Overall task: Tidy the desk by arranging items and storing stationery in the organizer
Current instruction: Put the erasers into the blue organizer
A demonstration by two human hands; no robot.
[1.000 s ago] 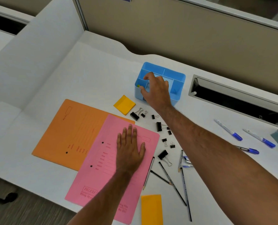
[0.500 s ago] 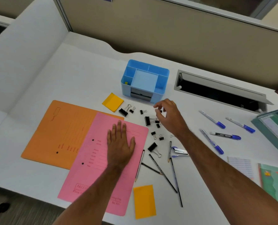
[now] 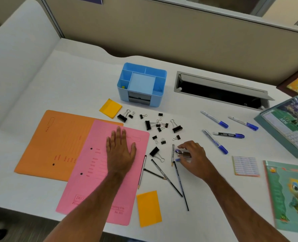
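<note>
- Light blue plastic organizer [image 3: 142,84] with several compartments: upright on the white worktop [image 3: 75,81] at 12 o'clock, well apart from both hands; small yellow item in its left compartment.
- Left hand [image 3: 120,149]: flat, fingers straight and spread, pressing down on the pink paper file folder [image 3: 99,172], which overlaps the orange paper file folder [image 3: 57,144] at 9 o'clock.
- Right hand [image 3: 193,158]: fingers curled over a small silver-and-blue stapler-like item [image 3: 183,154]; whether lifted or merely touched, cannot tell.
- Black metal binder clips [image 3: 162,126]: scattered between the organizer and the hands.
- Dark pencils [image 3: 165,177]: loose at 6 o'clock of the clips, crossing one another, one just beside the right hand's fingertips.
- Blue-capped white markers [image 3: 219,135]: four at 3 o'clock, apart from the right hand.
- Yellow sticky-note pads: one [image 3: 110,108] at 7 o'clock of the organizer, one [image 3: 149,208] near the worktop's front edge.
- Green illustrated notebooks [image 3: 287,196] and a small lined notepad [image 3: 246,165]: far right.
</note>
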